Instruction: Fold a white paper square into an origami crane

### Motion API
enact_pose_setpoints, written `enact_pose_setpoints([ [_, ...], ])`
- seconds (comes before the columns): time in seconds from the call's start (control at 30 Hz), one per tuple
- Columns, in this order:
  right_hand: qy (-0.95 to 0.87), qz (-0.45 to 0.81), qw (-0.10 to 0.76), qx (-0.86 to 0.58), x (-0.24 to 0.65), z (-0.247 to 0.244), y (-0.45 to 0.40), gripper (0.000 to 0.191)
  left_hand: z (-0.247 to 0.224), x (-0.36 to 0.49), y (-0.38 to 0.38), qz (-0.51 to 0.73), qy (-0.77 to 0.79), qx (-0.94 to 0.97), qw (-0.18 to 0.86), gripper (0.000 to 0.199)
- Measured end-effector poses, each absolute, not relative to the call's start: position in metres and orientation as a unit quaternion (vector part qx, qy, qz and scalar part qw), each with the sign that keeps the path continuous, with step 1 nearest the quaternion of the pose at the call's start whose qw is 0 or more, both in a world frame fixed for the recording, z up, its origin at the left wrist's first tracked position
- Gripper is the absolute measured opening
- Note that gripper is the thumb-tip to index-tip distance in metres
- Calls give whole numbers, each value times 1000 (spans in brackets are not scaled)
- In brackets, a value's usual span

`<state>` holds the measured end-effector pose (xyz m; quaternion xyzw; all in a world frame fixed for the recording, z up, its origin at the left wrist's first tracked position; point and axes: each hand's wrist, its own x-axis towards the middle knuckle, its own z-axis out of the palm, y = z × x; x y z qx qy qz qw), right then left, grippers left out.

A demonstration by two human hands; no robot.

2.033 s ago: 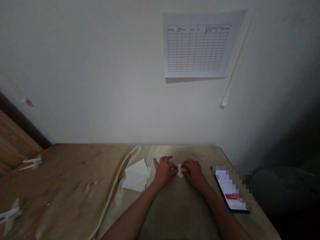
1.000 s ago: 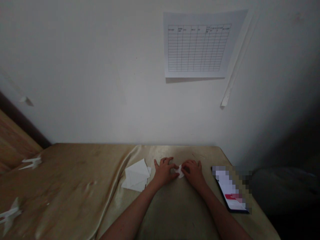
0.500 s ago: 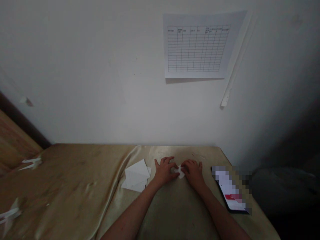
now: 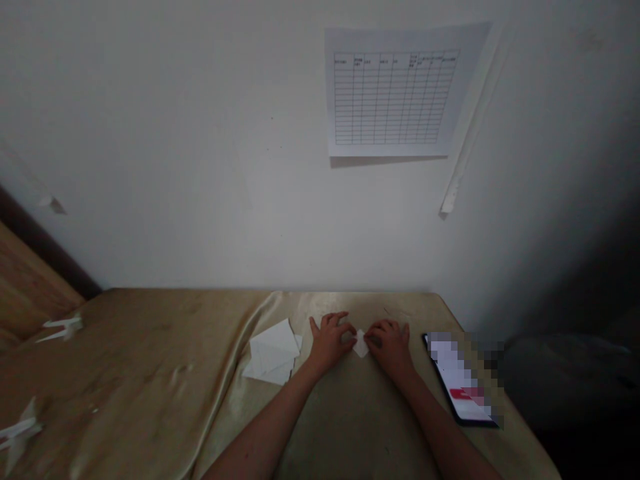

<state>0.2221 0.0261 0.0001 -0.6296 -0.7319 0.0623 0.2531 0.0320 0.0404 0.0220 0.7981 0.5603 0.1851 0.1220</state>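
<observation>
A small folded piece of white paper (image 4: 361,345), roughly diamond-shaped, lies on the tabletop between my two hands. My left hand (image 4: 330,339) pinches its left edge between thumb and index finger, while the other fingers are spread. At the paper's right edge, my right hand (image 4: 390,343) closes thumb and fingertips on it. Left of my left hand, several loose white paper sheets (image 4: 273,352) overlap one another in a pile.
A phone (image 4: 460,380) with a lit screen lies at the table's right side. Folded white paper shapes (image 4: 63,327) rest at the far left. Gold satin cloth (image 4: 150,373) covers the table, with a raised crease. A printed grid sheet (image 4: 395,97) hangs on the wall behind.
My right hand has shifted slightly to the right, so more of the folded paper shows between my hands. My left hand has barely moved.
</observation>
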Motion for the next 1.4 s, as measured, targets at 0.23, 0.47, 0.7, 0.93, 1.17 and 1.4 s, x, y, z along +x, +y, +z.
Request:
enact_pose_setpoints([
  [0.23,-741,58,247,-621,221,0,29,17,24,36,45,184,561,799,116,12],
  [0.47,-743,64,235,-624,225,1,30,16,26,36,45,173,560,803,107,13],
  [0.7,-749,92,222,-618,228,3,29,19,27,34,40,160,548,814,108,20],
  [0.93,-753,103,218,-613,229,3,26,22,21,32,33,138,533,826,121,38],
  [1.17,-760,108,206,-606,230,8,24,26,19,28,36,138,532,825,132,47],
  [1.4,-765,127,199,-599,233,11,21,38,18,20,42,137,530,825,142,29],
])
